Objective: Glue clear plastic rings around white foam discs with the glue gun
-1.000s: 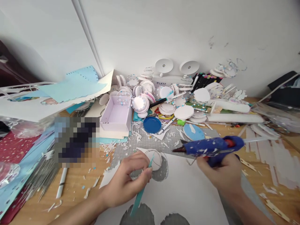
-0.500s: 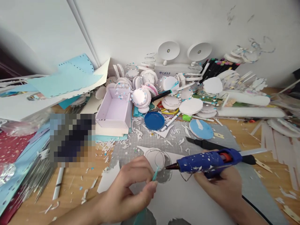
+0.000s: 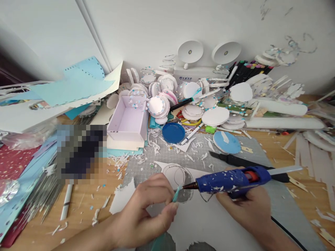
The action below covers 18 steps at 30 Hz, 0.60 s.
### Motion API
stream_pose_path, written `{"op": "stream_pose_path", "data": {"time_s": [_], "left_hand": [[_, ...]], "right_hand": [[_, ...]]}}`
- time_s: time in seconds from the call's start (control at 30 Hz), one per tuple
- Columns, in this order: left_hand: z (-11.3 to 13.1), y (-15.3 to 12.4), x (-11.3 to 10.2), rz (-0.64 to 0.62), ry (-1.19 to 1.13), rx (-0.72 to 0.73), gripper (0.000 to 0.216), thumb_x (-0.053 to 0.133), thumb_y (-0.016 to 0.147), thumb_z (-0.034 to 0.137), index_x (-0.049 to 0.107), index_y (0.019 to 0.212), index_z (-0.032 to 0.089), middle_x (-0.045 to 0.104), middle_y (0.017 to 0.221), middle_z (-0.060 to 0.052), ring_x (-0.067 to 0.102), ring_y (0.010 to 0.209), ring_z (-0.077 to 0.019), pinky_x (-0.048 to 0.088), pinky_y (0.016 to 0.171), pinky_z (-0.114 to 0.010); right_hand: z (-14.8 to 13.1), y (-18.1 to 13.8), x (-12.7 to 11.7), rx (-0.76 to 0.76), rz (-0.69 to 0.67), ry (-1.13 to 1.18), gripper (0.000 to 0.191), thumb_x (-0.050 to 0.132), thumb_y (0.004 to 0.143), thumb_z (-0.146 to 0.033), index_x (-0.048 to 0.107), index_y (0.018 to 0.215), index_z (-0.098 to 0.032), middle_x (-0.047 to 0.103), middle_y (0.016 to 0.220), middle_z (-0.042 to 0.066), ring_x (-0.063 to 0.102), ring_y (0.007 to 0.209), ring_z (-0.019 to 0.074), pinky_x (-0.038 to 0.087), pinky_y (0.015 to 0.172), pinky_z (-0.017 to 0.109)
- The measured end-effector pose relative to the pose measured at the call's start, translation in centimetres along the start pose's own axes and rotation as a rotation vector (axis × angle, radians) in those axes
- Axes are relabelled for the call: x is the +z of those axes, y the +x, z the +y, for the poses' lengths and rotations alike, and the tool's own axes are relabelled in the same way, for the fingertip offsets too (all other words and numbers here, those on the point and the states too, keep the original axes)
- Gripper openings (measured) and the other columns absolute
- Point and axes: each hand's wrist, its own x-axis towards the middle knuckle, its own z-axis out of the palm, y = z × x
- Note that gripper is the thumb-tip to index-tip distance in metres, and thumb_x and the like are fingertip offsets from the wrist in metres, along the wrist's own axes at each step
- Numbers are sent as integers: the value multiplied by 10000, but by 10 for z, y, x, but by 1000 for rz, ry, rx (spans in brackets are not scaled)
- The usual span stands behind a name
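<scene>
My left hand (image 3: 153, 209) pinches a thin teal strip (image 3: 177, 194) between thumb and forefinger, its tail hanging below the palm. Wrapped round the handle of a blue hot glue gun (image 3: 225, 182) is my right hand (image 3: 248, 209). The gun lies nearly level, its dark nozzle pointing left and meeting the upper tip of the strip, or very close to it. A white glue stick (image 3: 285, 169) pokes out of the gun's rear. Beneath both hands lies a white sheet (image 3: 201, 223) with pencilled circles and cut-out holes.
A black utility knife (image 3: 243, 162) lies behind the gun on the grey cutting mat (image 3: 193, 158). Further back are a blue lid (image 3: 173, 132), a light-blue disc (image 3: 226, 142), a lilac box (image 3: 128, 120) and piled white discs. Paper scraps litter the mat. The gun's cord (image 3: 288, 233) trails right.
The glue gun's nozzle has shifted slightly left, onto or right beside the strip's tip. My left hand has moved slightly right. The whole view has shifted a little.
</scene>
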Motion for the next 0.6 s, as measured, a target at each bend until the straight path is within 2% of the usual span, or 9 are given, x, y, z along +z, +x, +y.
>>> {"op": "stream_pose_path", "data": {"time_s": [0.1,0.27,0.4,0.43,0.5,0.57,0.6], "left_hand": [[-1,1,0,-7,1,-6,222,485,846,94,536,638,148,591,664,-58,507,705,-165,419,684,-302],[-2,1,0,-6,0,-11,212,490,848,100,565,653,138,601,678,-71,514,709,-169,425,683,-305],[-1,1,0,-2,-22,-13,234,492,861,109,570,643,141,614,673,-68,524,703,-164,432,694,-306],[-1,1,0,-3,-32,-16,246,489,868,112,570,638,141,618,669,-66,530,702,-162,435,705,-307],[0,1,0,5,-51,-26,273,482,886,132,576,631,139,628,666,-69,544,706,-162,441,722,-311],[1,1,-1,15,-71,-46,309,473,909,172,588,624,138,638,671,-75,557,714,-167,446,738,-316],[2,1,-2,20,-80,-57,328,469,920,197,595,623,138,642,676,-78,562,719,-170,447,742,-319]], "right_hand": [[-5,3,-2,11,5,-2,196,592,699,-235,528,514,-229,557,430,-13,597,430,167,445,378,229],[-8,8,0,-95,74,-35,75,597,687,-268,582,657,-201,617,497,-4,559,369,138,437,358,221],[-3,7,1,-33,161,-136,167,602,694,-314,614,789,-178,672,644,40,585,443,147,443,401,239],[1,7,-1,-11,183,-183,170,607,697,-334,617,767,-180,663,638,45,596,468,161,448,418,250],[10,11,-12,59,259,-297,208,634,700,-374,568,597,-206,572,490,25,559,419,172,419,401,265],[26,16,-28,191,344,-408,360,675,694,-408,458,458,-243,429,355,-4,461,319,162,347,352,276],[35,18,-38,280,356,-448,375,694,691,-416,453,459,-248,424,353,0,442,308,162,324,344,281]]}}
